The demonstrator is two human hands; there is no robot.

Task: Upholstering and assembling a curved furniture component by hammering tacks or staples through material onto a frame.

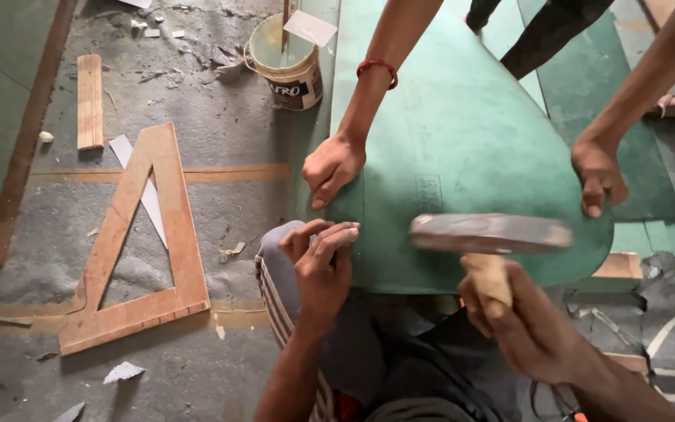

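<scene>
Right hand (pixel 529 320): clamped on hammer (pixel 491 234) handle, head over green board (pixel 462 141) | Left hand (pixel 323 262): fingers pinched together at board's near edge, contents not discernible | Board: on floor (pixel 220 125), steadied by co-worker's two hands | Bucket (pixel 287 66): beyond board's far-left edge, stick standing inside.

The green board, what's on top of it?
Four hands rest along the green board: the person's left hand pinches its near edge, and a co-worker's two hands press its sides. The hammer in the right hand hangs above. Anything pinched is hidden.
</scene>
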